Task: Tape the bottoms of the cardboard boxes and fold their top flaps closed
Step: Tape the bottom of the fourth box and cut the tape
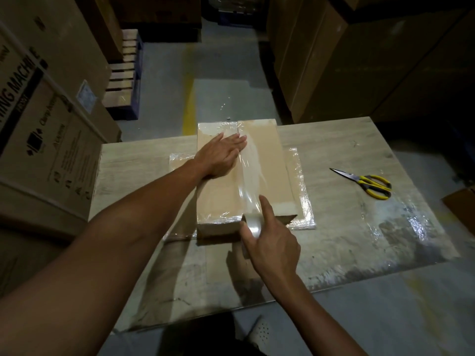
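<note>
On the counter (133, 160), my left grip (221, 155) presses flat, fingers straight, on the cardboard box (267, 160); my right grip (275, 242) curls round the tape roll (250, 228) at its near edge, scissors (370, 182) well apart

On the big carton (51, 129) at the left we read only the cut-off dark letters "ING MACHI", while the smaller print beneath them is too blurred for us.

both forearms (128, 222): bare | lower clothing (210, 330): dark | shoe (261, 332): white, perforated
</note>
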The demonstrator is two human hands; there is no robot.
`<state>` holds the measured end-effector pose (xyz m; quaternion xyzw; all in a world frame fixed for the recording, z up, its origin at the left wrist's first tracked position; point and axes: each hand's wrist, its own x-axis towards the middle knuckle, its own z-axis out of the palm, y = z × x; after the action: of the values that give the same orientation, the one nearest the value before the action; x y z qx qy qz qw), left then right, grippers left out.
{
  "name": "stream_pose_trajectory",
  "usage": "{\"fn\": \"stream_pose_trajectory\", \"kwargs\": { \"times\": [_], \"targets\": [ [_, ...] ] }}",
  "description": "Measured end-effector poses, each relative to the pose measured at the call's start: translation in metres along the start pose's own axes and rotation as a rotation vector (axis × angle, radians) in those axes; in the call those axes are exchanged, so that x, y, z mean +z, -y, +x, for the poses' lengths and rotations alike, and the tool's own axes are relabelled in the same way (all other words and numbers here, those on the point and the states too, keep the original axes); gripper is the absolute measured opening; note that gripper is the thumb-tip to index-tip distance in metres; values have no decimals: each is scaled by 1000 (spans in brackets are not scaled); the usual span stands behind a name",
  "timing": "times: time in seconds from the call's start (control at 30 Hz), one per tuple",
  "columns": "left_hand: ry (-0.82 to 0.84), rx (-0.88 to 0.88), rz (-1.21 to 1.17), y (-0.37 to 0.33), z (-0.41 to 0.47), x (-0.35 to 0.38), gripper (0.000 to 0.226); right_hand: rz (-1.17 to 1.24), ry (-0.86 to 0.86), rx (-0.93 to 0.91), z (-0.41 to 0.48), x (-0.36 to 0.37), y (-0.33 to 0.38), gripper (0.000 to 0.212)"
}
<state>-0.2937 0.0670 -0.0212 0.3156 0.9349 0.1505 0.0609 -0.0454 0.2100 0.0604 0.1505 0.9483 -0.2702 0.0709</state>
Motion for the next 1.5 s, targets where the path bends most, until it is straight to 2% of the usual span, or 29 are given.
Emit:
{"fn": "stream_pose_trajectory", "kwargs": {
  "times": [0.17, 0.37, 0.5, 0.63, 0.7, 0.83, 0.97, 1.1, 1.3, 1.5],
  "targets": [
    [-36, -42, 0, -6, -4, 3, 57, -16, 19, -30, -4, -3, -4, 71],
    [-49, -56, 4, -11, -6, 3, 59, -89, 101, 16, -4, 23, -27, 74],
    [-47, -46, 42, -13, -6, 2, 55, -123, 91, 14, -1, 38, -36, 75],
    [5, -66, 133, -18, -8, 4, 67, -148, 90, -19, 4, 51, -46, 74],
    [38, -150, 180, -28, -11, 11, 74, -147, 93, -16, 6, 52, -47, 73],
    [29, -405, 102, -62, -11, 23, 73, -128, 95, -20, 6, 48, -45, 73],
    [15, -506, 81, -85, -19, 28, 74, -152, 119, -45, 3, 42, -44, 75],
    [30, -505, 74, -100, -35, 32, 78, -115, 91, -80, 5, 38, -43, 71],
    [47, -451, 75, -120, -68, 36, 75, -23, 1, -136, 14, 42, -49, 50],
    [6, -452, 95, -135, -92, 44, 61, -14, 57, -137, 20, 38, -53, 49]
  ]
}}
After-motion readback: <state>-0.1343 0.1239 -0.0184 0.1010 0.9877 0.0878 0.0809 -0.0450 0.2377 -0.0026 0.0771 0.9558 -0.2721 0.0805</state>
